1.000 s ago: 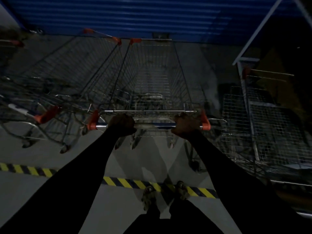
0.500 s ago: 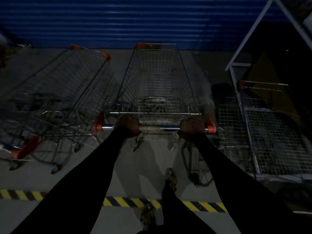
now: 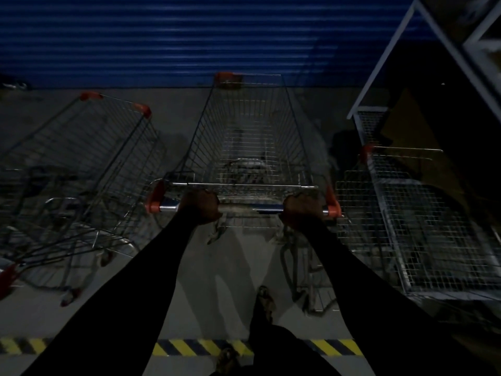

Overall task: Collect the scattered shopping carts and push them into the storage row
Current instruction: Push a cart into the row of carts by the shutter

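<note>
A wire shopping cart [image 3: 252, 137] with orange corner caps stands straight ahead of me, its nose toward the blue shutter. My left hand [image 3: 199, 206] is closed on the left part of its handle bar [image 3: 244, 207]. My right hand [image 3: 302, 210] grips the right part of the same bar, close to the orange end cap. Both arms are in black sleeves. To the left stands another cart [image 3: 81, 169], angled, with more frames nested behind it. On the right a cart [image 3: 423, 223] sits beside a white rack.
A blue roller shutter [image 3: 189, 36] closes off the far side. A white metal rack [image 3: 406, 50] rises at the right. Yellow-black hazard tape [image 3: 189, 347] crosses the grey floor by my feet. The scene is dim.
The cart has rolled forward toward the shutter and I have stepped past the hazard tape. The left carts have slid further left in view. Both hands keep their grip.
</note>
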Action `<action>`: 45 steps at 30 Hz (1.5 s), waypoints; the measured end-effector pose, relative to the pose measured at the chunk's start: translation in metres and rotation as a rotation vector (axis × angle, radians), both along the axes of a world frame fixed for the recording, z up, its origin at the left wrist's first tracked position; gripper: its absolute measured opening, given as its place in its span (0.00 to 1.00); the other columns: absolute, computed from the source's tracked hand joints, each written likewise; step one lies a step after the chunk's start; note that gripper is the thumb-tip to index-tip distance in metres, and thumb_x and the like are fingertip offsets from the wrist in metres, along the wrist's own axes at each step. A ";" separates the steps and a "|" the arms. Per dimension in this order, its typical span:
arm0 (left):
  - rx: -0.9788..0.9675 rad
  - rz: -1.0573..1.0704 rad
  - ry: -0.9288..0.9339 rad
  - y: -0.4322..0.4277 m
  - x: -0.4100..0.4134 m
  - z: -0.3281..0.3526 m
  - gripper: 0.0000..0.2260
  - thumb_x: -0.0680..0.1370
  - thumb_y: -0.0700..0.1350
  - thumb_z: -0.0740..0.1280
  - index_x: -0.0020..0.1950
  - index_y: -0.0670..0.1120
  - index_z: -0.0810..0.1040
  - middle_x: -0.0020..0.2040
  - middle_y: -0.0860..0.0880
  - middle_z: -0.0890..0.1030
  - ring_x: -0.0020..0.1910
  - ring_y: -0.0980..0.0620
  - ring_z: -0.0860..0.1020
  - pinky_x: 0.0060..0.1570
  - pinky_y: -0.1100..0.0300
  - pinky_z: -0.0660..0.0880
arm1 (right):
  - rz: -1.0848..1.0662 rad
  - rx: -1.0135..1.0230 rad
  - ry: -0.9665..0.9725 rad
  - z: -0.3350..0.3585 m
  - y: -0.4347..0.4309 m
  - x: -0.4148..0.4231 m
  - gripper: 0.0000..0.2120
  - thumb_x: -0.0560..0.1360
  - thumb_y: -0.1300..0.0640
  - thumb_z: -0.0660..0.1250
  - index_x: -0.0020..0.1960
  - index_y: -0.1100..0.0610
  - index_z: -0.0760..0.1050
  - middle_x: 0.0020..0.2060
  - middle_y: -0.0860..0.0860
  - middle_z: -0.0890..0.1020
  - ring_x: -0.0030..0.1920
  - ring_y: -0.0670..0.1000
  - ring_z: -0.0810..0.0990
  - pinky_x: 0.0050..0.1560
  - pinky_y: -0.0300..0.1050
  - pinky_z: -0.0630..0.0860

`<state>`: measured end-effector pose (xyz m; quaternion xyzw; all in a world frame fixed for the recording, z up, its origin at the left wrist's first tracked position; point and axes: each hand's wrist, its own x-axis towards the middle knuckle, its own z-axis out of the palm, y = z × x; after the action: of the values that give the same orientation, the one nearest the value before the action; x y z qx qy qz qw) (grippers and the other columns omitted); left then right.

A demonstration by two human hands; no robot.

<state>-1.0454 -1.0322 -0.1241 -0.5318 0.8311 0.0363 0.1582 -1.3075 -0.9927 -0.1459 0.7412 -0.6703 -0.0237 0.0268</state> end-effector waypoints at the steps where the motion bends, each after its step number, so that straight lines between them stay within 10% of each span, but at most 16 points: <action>1: 0.097 0.135 0.034 0.004 -0.005 0.011 0.18 0.67 0.56 0.74 0.46 0.42 0.82 0.43 0.42 0.82 0.43 0.43 0.82 0.41 0.57 0.77 | 0.007 0.000 0.016 -0.001 0.006 -0.001 0.06 0.59 0.55 0.59 0.27 0.56 0.71 0.23 0.54 0.73 0.24 0.54 0.74 0.32 0.41 0.69; 5: -0.043 0.006 0.057 0.040 -0.002 0.000 0.17 0.60 0.54 0.77 0.33 0.41 0.80 0.32 0.39 0.80 0.31 0.39 0.81 0.30 0.48 0.79 | 0.031 0.057 -0.021 -0.003 0.031 -0.005 0.08 0.58 0.51 0.64 0.26 0.55 0.73 0.23 0.54 0.75 0.24 0.55 0.75 0.30 0.42 0.72; 9: 0.008 0.062 0.018 0.079 0.001 -0.005 0.18 0.74 0.56 0.65 0.52 0.43 0.80 0.51 0.41 0.82 0.52 0.39 0.80 0.48 0.51 0.75 | 0.089 0.004 0.027 -0.004 0.074 -0.007 0.15 0.50 0.49 0.76 0.26 0.55 0.73 0.22 0.52 0.75 0.22 0.54 0.75 0.27 0.39 0.69; 21: -0.050 -0.023 0.030 0.221 0.015 -0.014 0.19 0.73 0.57 0.65 0.51 0.43 0.81 0.51 0.41 0.82 0.52 0.40 0.80 0.53 0.52 0.73 | 0.024 0.006 0.070 -0.009 0.219 0.007 0.12 0.51 0.50 0.74 0.28 0.54 0.74 0.24 0.53 0.76 0.25 0.55 0.76 0.30 0.41 0.70; 25: 0.009 0.005 -0.051 0.253 0.014 -0.014 0.20 0.74 0.59 0.63 0.58 0.47 0.79 0.57 0.45 0.80 0.59 0.43 0.77 0.56 0.53 0.73 | -0.035 0.113 0.008 -0.002 0.249 0.005 0.10 0.67 0.51 0.68 0.42 0.56 0.79 0.38 0.55 0.82 0.40 0.58 0.81 0.42 0.46 0.74; 29: 0.085 0.106 0.001 0.281 0.008 -0.012 0.20 0.72 0.62 0.66 0.56 0.50 0.80 0.56 0.47 0.81 0.58 0.46 0.78 0.53 0.54 0.74 | 0.009 0.022 0.017 -0.008 0.280 0.000 0.11 0.52 0.50 0.73 0.26 0.55 0.73 0.22 0.52 0.75 0.23 0.53 0.74 0.31 0.39 0.69; 45: 0.047 0.137 0.014 0.371 -0.002 -0.004 0.17 0.70 0.61 0.64 0.48 0.50 0.82 0.46 0.44 0.83 0.46 0.41 0.82 0.45 0.52 0.77 | 0.034 -0.018 -0.053 -0.012 0.371 -0.008 0.06 0.59 0.56 0.66 0.28 0.56 0.71 0.23 0.55 0.73 0.24 0.55 0.73 0.29 0.42 0.70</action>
<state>-1.0469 -0.6612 -0.1283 -0.5835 0.7927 0.0702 0.1620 -1.3158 -0.6216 -0.1583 0.7528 -0.6581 0.0027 0.0162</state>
